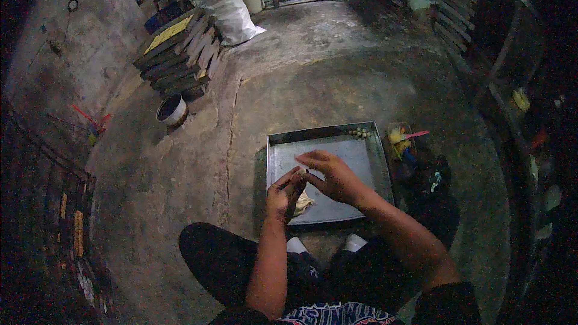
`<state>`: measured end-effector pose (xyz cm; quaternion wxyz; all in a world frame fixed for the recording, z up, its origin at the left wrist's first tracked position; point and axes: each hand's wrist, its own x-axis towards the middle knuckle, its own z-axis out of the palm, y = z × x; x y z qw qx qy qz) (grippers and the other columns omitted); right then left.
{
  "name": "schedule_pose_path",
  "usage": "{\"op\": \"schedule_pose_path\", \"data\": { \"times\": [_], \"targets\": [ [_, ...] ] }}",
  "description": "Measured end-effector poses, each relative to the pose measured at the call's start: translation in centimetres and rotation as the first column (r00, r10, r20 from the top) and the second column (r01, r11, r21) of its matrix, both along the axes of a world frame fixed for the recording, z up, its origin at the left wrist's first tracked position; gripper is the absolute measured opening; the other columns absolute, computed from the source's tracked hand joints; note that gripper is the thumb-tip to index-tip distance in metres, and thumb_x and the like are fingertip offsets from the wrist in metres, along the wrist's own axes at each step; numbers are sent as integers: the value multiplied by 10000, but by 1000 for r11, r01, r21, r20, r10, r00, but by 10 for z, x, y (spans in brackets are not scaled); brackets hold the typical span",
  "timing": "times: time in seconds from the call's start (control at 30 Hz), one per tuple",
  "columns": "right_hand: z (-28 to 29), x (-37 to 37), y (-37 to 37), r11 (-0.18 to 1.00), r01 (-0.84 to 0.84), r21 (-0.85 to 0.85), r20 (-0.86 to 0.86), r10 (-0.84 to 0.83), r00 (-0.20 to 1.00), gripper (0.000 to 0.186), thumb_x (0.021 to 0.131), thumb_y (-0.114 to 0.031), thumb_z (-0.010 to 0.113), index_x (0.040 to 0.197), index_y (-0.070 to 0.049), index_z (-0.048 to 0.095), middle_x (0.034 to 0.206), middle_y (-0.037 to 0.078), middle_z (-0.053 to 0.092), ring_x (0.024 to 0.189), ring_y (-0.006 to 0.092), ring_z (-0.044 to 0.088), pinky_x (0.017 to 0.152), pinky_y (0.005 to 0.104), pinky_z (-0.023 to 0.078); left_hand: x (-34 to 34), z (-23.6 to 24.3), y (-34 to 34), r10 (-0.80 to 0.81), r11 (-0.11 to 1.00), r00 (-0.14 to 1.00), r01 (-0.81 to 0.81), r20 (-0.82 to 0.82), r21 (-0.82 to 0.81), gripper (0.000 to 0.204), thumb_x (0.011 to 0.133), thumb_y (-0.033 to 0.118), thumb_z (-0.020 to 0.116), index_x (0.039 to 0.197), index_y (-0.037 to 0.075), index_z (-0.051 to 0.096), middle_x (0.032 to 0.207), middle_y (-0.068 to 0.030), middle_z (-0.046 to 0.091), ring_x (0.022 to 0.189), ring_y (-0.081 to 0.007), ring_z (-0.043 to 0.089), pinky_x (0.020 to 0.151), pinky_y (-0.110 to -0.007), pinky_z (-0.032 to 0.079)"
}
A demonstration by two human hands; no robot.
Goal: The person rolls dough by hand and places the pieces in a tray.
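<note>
My left hand (284,197) is closed in a pinch, with a small pale lump (303,171), dough-like in look, at its fingertips. Close against it, my right hand (331,174) has its fingers stretched out over the lump and its thumb at or near the lump's side; whether the thumb touches it is unclear. Both hands are above a shallow rectangular metal tray (346,206) on the floor. A larger cream-coloured soft mass (303,203) lies in the tray, partly hidden behind my left hand. Several small round greenish-pale balls (360,133) sit in the tray's far right corner.
Right of the tray stands a container with yellow and blue things and a pink-red handle (415,135). A round metal pot (172,110) is on the concrete floor at left. Behind it are stacked trays (180,54) and a white sack (227,12). My folded legs flank the tray's near edge.
</note>
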<state>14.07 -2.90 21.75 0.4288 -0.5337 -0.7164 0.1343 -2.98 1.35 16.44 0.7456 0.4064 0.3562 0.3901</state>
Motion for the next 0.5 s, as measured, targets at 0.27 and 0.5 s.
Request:
{"op": "schedule_pose_path", "data": {
  "times": [0.27,0.5],
  "targets": [
    [4,38,3,964,-204,-172,133,228,965,173,850,-138,679,1009,-79,711,916,128,631,848,327,626,743,402,521,-3,37,-7,-259,944,905,311,337,-110,463,971,221,580,1352,-27,493,1290,-162,583,1087,-226,636,957,-326,519],
    [6,13,2,979,-202,2,303,192,933,320,778,-58,664,1092,-111,688,969,82,617,849,297,590,797,376,516,-5,6,0,-205,975,979,204,6,-89,470,951,267,623,1313,-19,532,1103,-85,640,981,-155,631,882,-268,521]
  ]
}}
